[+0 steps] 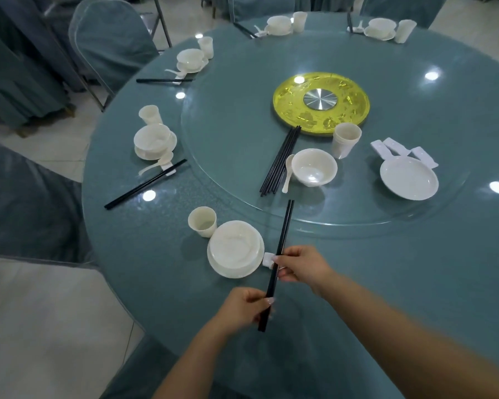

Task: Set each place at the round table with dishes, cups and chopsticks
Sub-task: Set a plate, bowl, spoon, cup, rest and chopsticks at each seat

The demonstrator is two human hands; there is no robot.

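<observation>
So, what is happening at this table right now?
A person is setting places at a round table. Both hands hold one pair of chopsticks: the left hand grips the near end, the right hand pinches the middle, over a white rest beside the nearest bowl and cup. Spare chopsticks, a bowl, cups and a plate wait on the glass turntable.

Two bare forearms reach in from the bottom edge, with no sleeve, watch or bracelet on either as far as they show. The left hand has a long, pale, glossy nail on the thumb, rounded at the tip. The right hand shows similar pale nails on its fingertips. No ring shows on either hand.
</observation>
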